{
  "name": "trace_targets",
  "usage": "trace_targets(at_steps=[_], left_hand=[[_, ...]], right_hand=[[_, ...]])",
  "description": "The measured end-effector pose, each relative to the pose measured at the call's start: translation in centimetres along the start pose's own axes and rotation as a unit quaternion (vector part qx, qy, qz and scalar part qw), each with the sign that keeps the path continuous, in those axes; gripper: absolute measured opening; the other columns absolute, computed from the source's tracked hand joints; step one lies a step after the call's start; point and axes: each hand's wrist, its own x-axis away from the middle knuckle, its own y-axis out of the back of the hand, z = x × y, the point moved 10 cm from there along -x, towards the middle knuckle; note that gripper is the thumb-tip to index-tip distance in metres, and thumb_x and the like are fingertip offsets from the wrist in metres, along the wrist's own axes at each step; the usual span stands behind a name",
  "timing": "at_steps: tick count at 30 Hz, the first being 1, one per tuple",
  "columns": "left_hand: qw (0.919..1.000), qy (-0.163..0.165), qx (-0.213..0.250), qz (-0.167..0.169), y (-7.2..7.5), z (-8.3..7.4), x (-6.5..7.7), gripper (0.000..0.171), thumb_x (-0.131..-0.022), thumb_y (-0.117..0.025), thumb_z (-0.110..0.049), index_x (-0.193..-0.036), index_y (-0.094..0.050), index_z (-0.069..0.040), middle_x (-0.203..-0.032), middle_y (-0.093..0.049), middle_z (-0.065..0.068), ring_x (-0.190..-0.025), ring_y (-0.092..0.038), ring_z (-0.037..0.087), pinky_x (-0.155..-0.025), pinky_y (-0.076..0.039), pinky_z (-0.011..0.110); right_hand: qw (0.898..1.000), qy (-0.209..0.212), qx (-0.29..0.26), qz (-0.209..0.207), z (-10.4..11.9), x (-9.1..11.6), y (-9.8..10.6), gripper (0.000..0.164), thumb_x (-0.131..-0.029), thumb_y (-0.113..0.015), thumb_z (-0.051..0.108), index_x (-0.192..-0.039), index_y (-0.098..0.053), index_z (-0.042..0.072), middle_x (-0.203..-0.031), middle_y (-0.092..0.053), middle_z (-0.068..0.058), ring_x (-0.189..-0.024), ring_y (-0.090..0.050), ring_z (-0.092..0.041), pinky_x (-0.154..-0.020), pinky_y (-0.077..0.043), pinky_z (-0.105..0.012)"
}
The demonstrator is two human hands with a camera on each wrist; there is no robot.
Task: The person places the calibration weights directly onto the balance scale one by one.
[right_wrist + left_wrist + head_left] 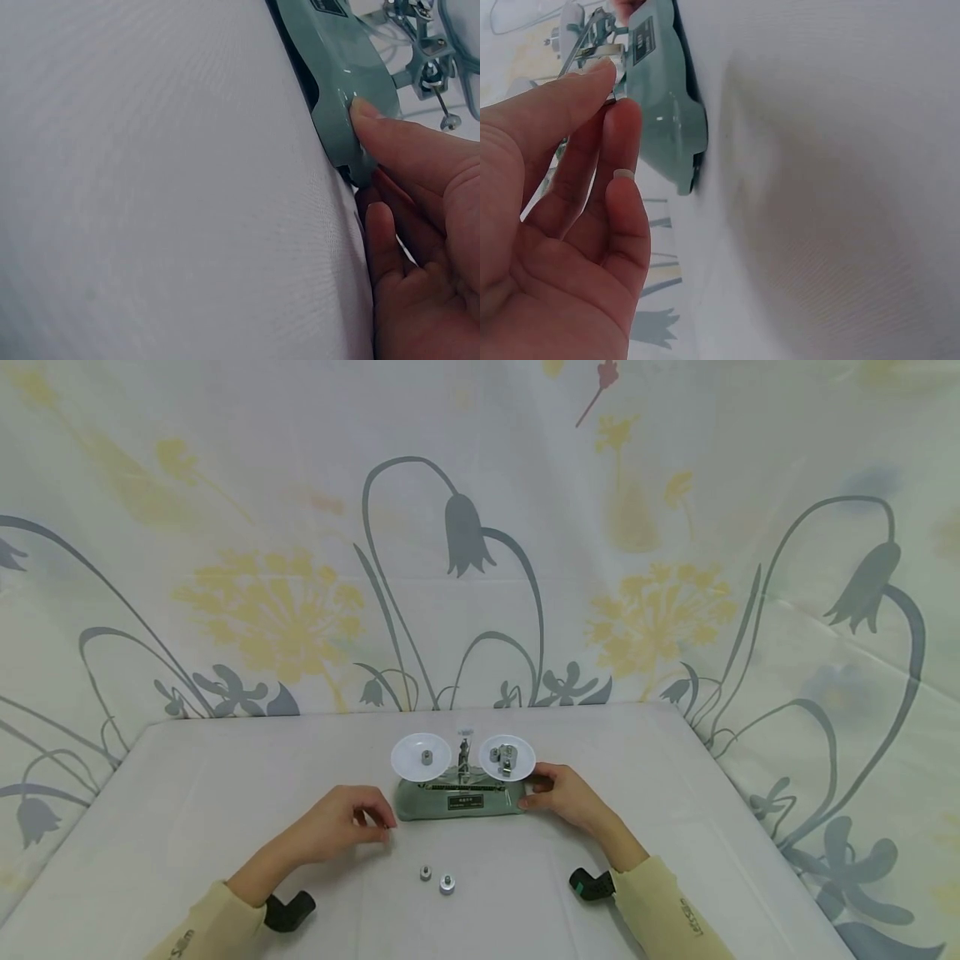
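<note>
A green balance scale stands on the table with two white pans. One metal weight sits in the left pan; several metal weights are grouped in the right pan. My left hand is just left of the base, its thumb and fingertips pinching a small dark piece, mostly hidden by the fingers; I cannot tell its kind. My right hand grips the right end of the base, with the thumb on its front and the other fingers behind.
Two loose metal weights, a smaller one and a larger one, stand on the white-covered table in front of the scale. A flower-patterned curtain rises behind the table. Black wrist devices sit by both sleeves.
</note>
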Motion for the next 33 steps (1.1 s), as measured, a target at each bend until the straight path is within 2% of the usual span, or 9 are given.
trace_targets(at_steps=[6,13,23,33], left_hand=[[0.9999,-0.007,0.001,-0.009,0.9,-0.3,-0.3,0.013,-0.084,-0.078,-0.006,-0.093,-0.071,-0.013,-0.090,-0.067,-0.010,-0.084,-0.062,0.009,-0.071,-0.051,0.026],[0.9995,-0.023,-0.007,-0.022,2.1,-1.3,-1.1,0.012,-0.085,-0.079,-0.009,-0.093,-0.072,-0.013,-0.091,-0.068,-0.009,-0.085,-0.063,0.010,-0.071,-0.051,0.027],[0.9991,-0.013,-0.022,-0.034,3.9,-2.1,-1.9,0.011,-0.085,-0.079,-0.011,-0.094,-0.072,-0.014,-0.091,-0.066,-0.009,-0.085,-0.062,0.011,-0.073,-0.051,0.028],[0.9982,-0.017,-0.035,-0.045,5.2,-2.9,-2.6,0.016,-0.085,-0.079,-0.010,-0.092,-0.071,-0.021,-0.091,-0.067,-0.009,-0.086,-0.064,0.011,-0.073,-0.051,0.029]], right_hand=[[1.000,-0.001,-0.002,0.000,0.0,0.0,0.0,0.057,-0.077,-0.084,0.009,-0.128,-0.063,-0.003,-0.124,-0.065,-0.014,-0.105,-0.059,-0.024,-0.092,-0.048,-0.036],[1.000,0.007,-0.005,-0.001,0.1,0.1,0.1,0.058,-0.078,-0.084,0.008,-0.129,-0.061,-0.005,-0.126,-0.064,-0.016,-0.107,-0.059,-0.026,-0.092,-0.049,-0.038],[1.000,0.002,-0.002,0.002,-0.1,0.1,0.1,0.057,-0.078,-0.084,0.011,-0.129,-0.062,-0.003,-0.126,-0.064,-0.015,-0.108,-0.060,-0.025,-0.094,-0.048,-0.038],[1.000,-0.005,0.008,-0.002,-0.2,0.0,0.1,0.059,-0.077,-0.084,0.012,-0.130,-0.062,-0.002,-0.125,-0.064,-0.015,-0.105,-0.060,-0.024,-0.093,-0.048,-0.038]])
